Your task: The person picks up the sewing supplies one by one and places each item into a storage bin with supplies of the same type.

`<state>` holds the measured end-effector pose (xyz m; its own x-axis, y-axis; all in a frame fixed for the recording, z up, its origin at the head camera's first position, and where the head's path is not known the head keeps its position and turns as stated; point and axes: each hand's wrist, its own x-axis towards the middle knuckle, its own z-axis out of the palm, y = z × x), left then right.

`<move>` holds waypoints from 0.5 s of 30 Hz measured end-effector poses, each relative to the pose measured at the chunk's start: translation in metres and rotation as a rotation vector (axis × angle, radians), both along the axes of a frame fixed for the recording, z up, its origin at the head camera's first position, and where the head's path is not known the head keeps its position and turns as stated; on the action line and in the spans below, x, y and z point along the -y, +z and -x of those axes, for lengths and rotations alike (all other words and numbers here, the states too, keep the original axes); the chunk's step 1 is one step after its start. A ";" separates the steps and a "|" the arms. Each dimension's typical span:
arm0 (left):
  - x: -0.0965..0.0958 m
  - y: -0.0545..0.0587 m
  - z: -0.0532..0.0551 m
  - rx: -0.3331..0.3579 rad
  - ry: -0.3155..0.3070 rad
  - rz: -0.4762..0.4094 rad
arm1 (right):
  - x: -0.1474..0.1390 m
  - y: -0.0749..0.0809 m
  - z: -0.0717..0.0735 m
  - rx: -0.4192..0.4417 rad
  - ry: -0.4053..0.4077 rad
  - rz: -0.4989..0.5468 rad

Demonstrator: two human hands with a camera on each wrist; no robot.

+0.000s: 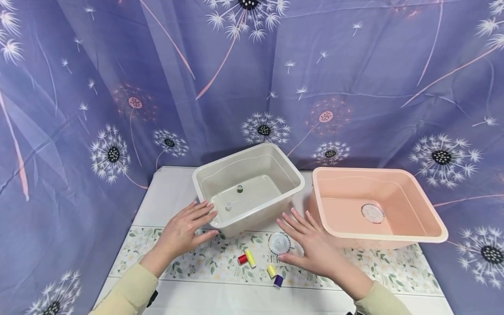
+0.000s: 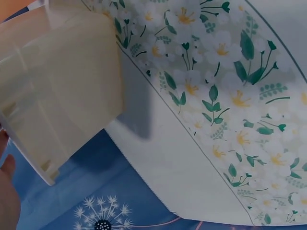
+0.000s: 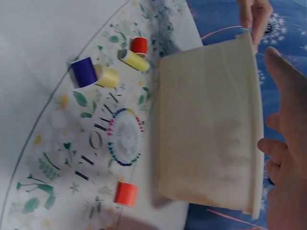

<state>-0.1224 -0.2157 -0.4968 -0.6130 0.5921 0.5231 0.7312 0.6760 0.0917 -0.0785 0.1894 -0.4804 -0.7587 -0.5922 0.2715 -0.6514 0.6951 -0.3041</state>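
My left hand [image 1: 185, 229] lies at the near-left corner of a grey plastic basin [image 1: 252, 218], its straight fingers reaching over the rim. Inside that basin are a dark green thread spool [image 1: 240, 188] and a white one [image 1: 229, 206]. My right hand [image 1: 316, 249], fingers spread and holding nothing, hovers between the two basins beside a wheel of pearl-headed pins [image 1: 279, 243]. Red [image 1: 242, 259], yellow [image 1: 250, 258] and purple [image 1: 278, 281] spools lie in front, with a second yellow spool [image 1: 271, 271]. The right wrist view also shows an orange-red spool [image 3: 126, 194].
To the right stands a pink basin [image 1: 382, 238] with another pin wheel [image 1: 372, 213] on its floor. A floral strip crosses the white tabletop [image 1: 212, 297]. Behind the table hangs a blue dandelion-print curtain [image 1: 220, 118].
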 end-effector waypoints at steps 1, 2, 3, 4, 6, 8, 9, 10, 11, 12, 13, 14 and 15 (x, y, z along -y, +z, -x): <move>0.000 -0.001 0.000 -0.012 -0.004 -0.015 | 0.001 -0.002 0.000 0.012 0.002 -0.001; -0.001 -0.003 0.001 -0.026 -0.009 -0.030 | 0.002 -0.005 0.000 0.026 0.003 -0.001; -0.001 -0.004 0.001 -0.038 -0.015 -0.045 | 0.003 -0.007 0.000 0.040 0.006 0.003; -0.002 -0.005 0.001 -0.049 -0.021 -0.058 | 0.005 -0.010 0.000 0.053 0.007 0.005; -0.003 -0.007 0.002 -0.068 -0.029 -0.079 | 0.007 -0.014 0.000 0.074 0.011 0.007; -0.005 -0.008 0.002 -0.083 -0.040 -0.095 | 0.009 -0.019 0.000 0.082 0.017 0.011; -0.006 -0.009 0.002 -0.086 -0.042 -0.098 | 0.010 -0.022 0.001 0.085 0.018 0.011; -0.006 -0.009 0.002 -0.090 -0.043 -0.099 | 0.011 -0.024 0.001 0.088 0.020 0.008; -0.007 -0.010 0.002 -0.092 -0.044 -0.099 | 0.012 -0.027 0.001 0.089 0.021 0.004; -0.007 -0.010 0.002 -0.093 -0.042 -0.098 | 0.012 -0.029 0.001 0.089 0.024 -0.001; -0.008 -0.011 0.002 -0.095 -0.040 -0.097 | 0.013 -0.031 0.001 0.089 0.027 -0.010; -0.008 -0.011 0.002 -0.095 -0.037 -0.096 | 0.014 -0.033 0.002 0.091 0.028 -0.020; -0.008 -0.012 0.002 -0.094 -0.033 -0.097 | 0.015 -0.035 0.002 0.094 0.030 -0.030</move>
<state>-0.1243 -0.2075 -0.5088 -0.5392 0.5555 0.6330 0.7616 0.6425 0.0849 -0.0802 0.1743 -0.5155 -0.7618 -0.6219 0.1814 -0.6416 0.6855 -0.3441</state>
